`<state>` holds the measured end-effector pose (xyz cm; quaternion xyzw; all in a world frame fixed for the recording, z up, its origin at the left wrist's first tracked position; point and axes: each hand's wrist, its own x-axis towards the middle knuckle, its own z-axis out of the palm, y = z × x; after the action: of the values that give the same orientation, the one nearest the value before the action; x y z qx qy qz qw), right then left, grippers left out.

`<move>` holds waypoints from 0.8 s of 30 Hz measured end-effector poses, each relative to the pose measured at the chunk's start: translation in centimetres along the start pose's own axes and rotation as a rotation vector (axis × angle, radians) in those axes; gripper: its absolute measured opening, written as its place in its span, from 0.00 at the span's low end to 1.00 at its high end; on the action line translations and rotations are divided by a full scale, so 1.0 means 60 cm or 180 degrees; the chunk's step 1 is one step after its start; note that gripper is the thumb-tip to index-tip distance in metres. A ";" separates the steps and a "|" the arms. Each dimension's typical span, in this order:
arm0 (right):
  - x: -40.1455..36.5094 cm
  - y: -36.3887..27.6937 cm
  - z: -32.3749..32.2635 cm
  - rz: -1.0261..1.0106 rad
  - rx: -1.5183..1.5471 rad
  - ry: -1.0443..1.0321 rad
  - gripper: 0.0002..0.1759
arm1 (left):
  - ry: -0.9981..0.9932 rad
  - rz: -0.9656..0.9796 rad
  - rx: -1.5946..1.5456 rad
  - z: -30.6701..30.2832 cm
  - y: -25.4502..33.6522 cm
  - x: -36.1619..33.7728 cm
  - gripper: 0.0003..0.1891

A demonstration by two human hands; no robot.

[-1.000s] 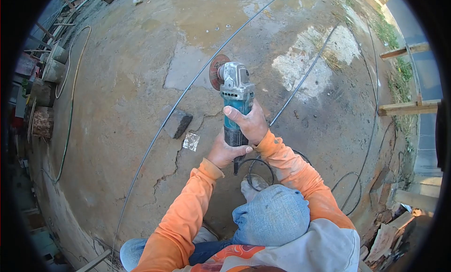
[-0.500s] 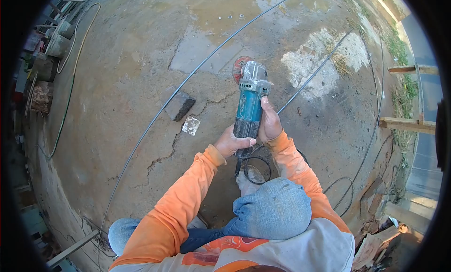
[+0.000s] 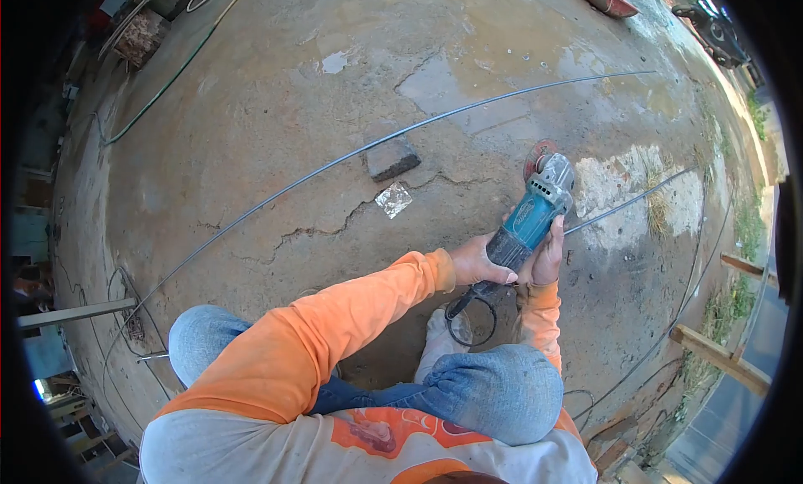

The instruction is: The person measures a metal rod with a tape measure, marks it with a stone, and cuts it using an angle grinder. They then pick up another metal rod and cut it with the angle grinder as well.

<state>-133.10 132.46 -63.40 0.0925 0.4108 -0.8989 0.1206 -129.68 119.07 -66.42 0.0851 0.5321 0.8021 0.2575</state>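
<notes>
A teal and grey angle grinder [image 3: 529, 222] with a red disc [image 3: 540, 156] is held in both hands above the concrete ground. My left hand [image 3: 480, 261] is wrapped round the dark rear part of its body. On the other side, my right hand [image 3: 548, 255] grips the body too, near the teal housing. Behind my hands hangs a looped black cord [image 3: 474, 321]. A long thin metal rod [image 3: 335, 162] crosses the ground, passing over a dark block [image 3: 391, 160]. Beside the block lies a small silvery square [image 3: 393, 199].
Another rod [image 3: 631, 201] lies over a whitish patch [image 3: 609, 183] to the right. A green hose [image 3: 159, 95] runs at the upper left. Wooden pieces [image 3: 721, 360] stand at the right edge, and a bar [image 3: 77, 313] juts in at the left.
The view has turned, so the ground items appear shifted. The grinder, still in both hands, now sits further right and tilts to the right in the picture.
</notes>
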 end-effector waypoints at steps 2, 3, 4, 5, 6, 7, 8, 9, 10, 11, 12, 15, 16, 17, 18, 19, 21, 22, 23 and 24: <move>0.000 0.006 -0.005 0.0031 -0.0056 -0.0131 0.38 | -0.0034 -0.0177 0.0094 -0.005 -0.001 -0.005 0.35; 0.000 0.012 -0.010 -0.0029 -0.0216 -0.0093 0.38 | 0.0028 -0.0164 0.0073 -0.005 -0.003 -0.008 0.35; -0.001 0.018 -0.017 -0.0096 -0.0371 -0.0047 0.38 | -0.0028 -0.0156 0.0034 -0.003 -0.003 -0.010 0.36; 0.004 0.020 -0.021 -0.0082 -0.0433 -0.0026 0.38 | -0.0093 -0.0144 0.0006 -0.003 -0.001 -0.010 0.36; 0.006 0.019 -0.025 -0.0048 -0.0432 -0.0044 0.38 | -0.0055 -0.0146 -0.0002 -0.001 0.000 -0.012 0.36; 0.006 0.015 -0.023 0.0000 -0.0499 -0.0098 0.39 | -0.0012 -0.0250 -0.0003 0.001 0.003 -0.011 0.35; 0.005 0.013 -0.019 0.0044 -0.0568 -0.0151 0.39 | 0.0028 -0.0350 -0.0005 0.003 0.003 -0.012 0.35; 0.003 0.011 -0.013 0.0046 -0.0576 -0.0163 0.39 | 0.0036 -0.0338 -0.0007 0.005 0.000 -0.014 0.35; 0.003 0.011 -0.003 0.0045 -0.0524 -0.0049 0.37 | 0.0223 -0.0303 0.0008 0.007 -0.004 -0.013 0.35; 0.004 0.011 0.003 0.0047 -0.0471 0.0066 0.36 | 0.0411 -0.0270 0.0022 0.008 -0.008 -0.014 0.34; 0.005 0.011 0.004 0.0047 -0.0481 0.0051 0.36 | 0.0419 -0.0254 0.0020 0.010 -0.011 -0.014 0.34; 0.010 0.022 0.023 -0.0290 -0.1823 0.0753 0.22 | 0.1132 -0.0322 0.1109 0.020 -0.010 -0.016 0.34; 0.016 0.027 0.023 -0.0285 -0.1837 0.0737 0.22 | 0.1419 -0.0765 0.1482 0.032 0.002 -0.020 0.36; 0.029 0.039 0.019 -0.0379 -0.2118 0.0725 0.20 | 0.1708 -0.1200 0.1857 0.036 0.011 -0.020 0.37; 0.040 0.048 0.013 -0.0469 -0.2406 0.0711 0.18 | 0.1733 -0.1185 0.1840 0.036 0.011 -0.018 0.37; 0.048 0.049 0.017 -0.0343 -0.2445 0.0743 0.16 | 0.1952 -0.1103 0.1814 0.036 0.009 -0.018 0.36; 0.059 0.039 0.030 -0.0256 -0.2293 0.0481 0.16 | 0.2187 -0.0997 0.1743 0.018 -0.010 -0.009 0.35; 0.065 0.031 0.042 -0.0159 -0.2124 0.0243 0.15 | 0.1799 -0.0620 0.1254 -0.009 -0.033 0.004 0.33; 0.075 0.021 0.051 0.0025 -0.1967 0.0068 0.15 | 0.1399 -0.0238 0.0778 -0.026 -0.021 0.010 0.30; 0.082 0.015 0.067 0.0022 -0.2016 0.0056 0.15 | 0.1404 -0.0208 0.0737 -0.034 -0.010 0.015 0.30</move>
<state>-137.80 128.16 -62.75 0.0595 0.6710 -0.7251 0.1430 -131.10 118.03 -67.91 -0.0803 0.6663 0.7262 0.1493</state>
